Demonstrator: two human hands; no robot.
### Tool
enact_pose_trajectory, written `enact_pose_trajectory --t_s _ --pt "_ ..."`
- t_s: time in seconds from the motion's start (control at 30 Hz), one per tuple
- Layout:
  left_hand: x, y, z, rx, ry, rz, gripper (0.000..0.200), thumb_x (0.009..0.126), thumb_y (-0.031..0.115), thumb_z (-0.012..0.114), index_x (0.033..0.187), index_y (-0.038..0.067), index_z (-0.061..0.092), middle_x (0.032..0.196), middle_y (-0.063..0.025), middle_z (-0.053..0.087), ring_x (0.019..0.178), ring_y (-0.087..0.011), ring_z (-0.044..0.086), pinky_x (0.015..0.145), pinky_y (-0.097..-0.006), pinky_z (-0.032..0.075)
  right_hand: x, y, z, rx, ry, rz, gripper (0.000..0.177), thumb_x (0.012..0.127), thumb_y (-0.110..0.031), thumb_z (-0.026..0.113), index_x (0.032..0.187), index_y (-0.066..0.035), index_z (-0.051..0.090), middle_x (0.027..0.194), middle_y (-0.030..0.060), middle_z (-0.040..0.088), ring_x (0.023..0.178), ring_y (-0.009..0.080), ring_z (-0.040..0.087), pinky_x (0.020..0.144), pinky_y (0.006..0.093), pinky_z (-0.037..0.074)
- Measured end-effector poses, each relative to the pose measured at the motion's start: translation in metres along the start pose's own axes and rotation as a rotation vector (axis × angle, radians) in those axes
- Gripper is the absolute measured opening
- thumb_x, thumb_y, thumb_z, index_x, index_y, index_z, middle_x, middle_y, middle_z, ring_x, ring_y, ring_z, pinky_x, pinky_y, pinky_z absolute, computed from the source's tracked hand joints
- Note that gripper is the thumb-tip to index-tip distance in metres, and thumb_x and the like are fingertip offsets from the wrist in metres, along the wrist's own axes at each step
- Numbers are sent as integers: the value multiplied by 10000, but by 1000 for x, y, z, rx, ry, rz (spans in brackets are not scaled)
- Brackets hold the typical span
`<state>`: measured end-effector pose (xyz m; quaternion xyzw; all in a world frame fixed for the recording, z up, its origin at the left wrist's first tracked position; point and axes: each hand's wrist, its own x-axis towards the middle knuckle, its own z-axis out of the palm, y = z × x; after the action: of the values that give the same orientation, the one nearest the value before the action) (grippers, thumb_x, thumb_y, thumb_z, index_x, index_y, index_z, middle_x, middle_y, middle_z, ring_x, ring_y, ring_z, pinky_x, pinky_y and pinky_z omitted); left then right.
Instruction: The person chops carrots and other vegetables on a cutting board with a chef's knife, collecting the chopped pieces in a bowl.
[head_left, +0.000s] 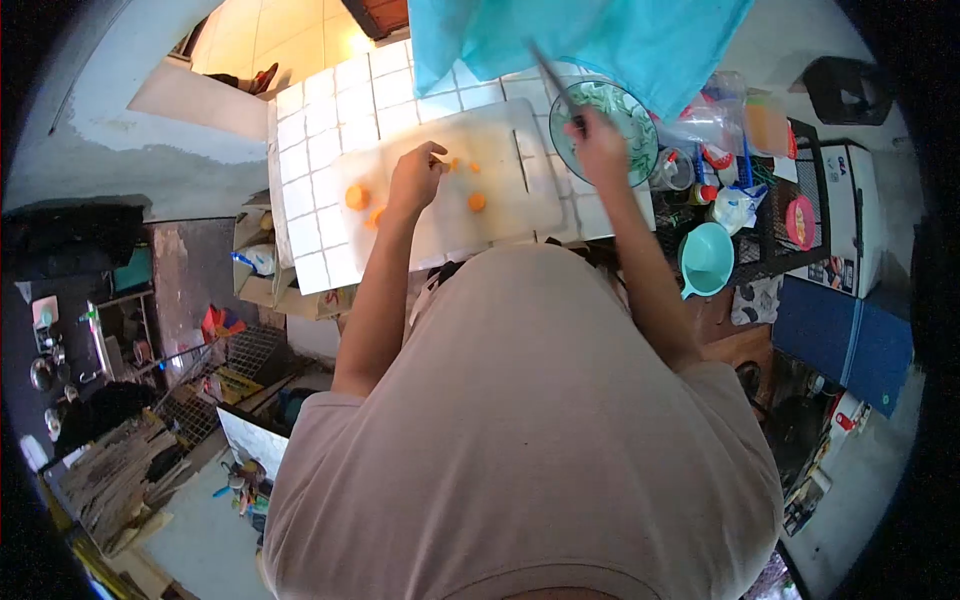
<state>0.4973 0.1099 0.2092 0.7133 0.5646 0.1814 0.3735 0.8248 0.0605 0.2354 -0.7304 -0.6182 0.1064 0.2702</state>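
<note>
My left hand [415, 180] is over the pale cutting board [535, 190], fingers curled in around a small orange piece that looks like carrot [446, 167]. Other small orange bits [474, 168] lie just beyond the fingertips. A thicker carrot chunk [477, 202] sits to their right, and more chunks [357, 197] are left of my wrist. My right hand [602, 152], smeared by motion, grips a knife [552, 75] by its handle, the blade pointing up and away. It is over the glass bowl [553, 140] of pale green shredded vegetable, partly hiding it.
The board rests on a white tiled counter [310, 150]. A turquoise cloth [580, 40] hangs at the far side. To the right, a black wire rack [770, 245] holds bottles and packets, with a teal dipper [706, 258] near its edge. A person's foot [264, 79] shows at the upper left.
</note>
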Motion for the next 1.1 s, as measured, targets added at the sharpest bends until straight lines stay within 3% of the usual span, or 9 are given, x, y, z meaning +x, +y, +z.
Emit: enact_pose_trajectory --t_s 0.07,0.2,0.27,0.33,0.43,0.6,0.77,1.0,1.1 --pt "0 0 1 0 22 -19 271 878 54 715 1143 -1 702 958 -179 771 894 -309 742 838 -384 575 5 16 -25 -103 26 32 234 908 -146 704 1109 -59 621 953 201 696 956 413 675 759 517 547" --pt "2 -1 7 -11 23 -28 271 869 71 729 1130 -1 706 970 -185 766 900 -323 740 846 -393 575 0 35 -10 -177 63 -178 252 882 -91 718 1119 -64 637 1043 162 693 1006 389 662 830 499 531" --pt "0 1 10 29 40 5 271 871 75 734 1129 -3 706 975 -188 765 897 -323 741 839 -393 576 -10 4 13 29 -15 -194 258 880 -107 729 1118 -53 646 1067 160 687 1004 388 659 840 494 531" --pt "-1 3 10 76 51 37 272 872 79 739 1129 -5 707 980 -192 763 894 -323 742 831 -393 578 -13 -39 28 159 -291 -179 242 879 -139 716 1091 -54 635 1110 150 663 1101 365 634 914 487 528" --pt "-2 -1 8 29 52 -3 230 871 83 749 1079 -11 720 957 -196 762 885 -318 743 814 -392 580 -11 -75 55 185 -434 -269 266 870 -178 739 1075 -50 627 1091 140 656 1115 353 624 938 477 522" --pt "-5 -8 -4 -39 -15 -59 157 877 123 754 953 -13 738 923 -189 763 876 -312 745 804 -394 579 -19 -81 81 155 -325 -319 266 866 -172 744 1066 -37 631 1037 140 666 1119 350 616 929 477 519" --pt "0 0 -8 -20 -107 72 168 884 138 743 989 6 739 938 -185 764 882 -320 744 805 -399 574 -30 -93 83 154 -361 -97 317 865 -178 755 1105 -19 623 1058 183 661 1046 393 642 888 475 519" --pt "7 -16 -20 50 -136 150 173 881 117 705 1000 -6 731 949 -204 756 876 -330 737 805 -406 572 -40 -107 87 112 -326 -46 214 878 -151 708 1045 -39 634 1027 167 677 1020 386 647 860 488 527" --pt "7 -23 -30 4 -140 165 189 882 131 696 995 -17 729 921 -208 750 857 -329 732 798 -403 574 -44 -115 87 121 -221 -45 208 881 -150 705 1033 -30 629 1013 185 684 990 399 656 835 490 526"
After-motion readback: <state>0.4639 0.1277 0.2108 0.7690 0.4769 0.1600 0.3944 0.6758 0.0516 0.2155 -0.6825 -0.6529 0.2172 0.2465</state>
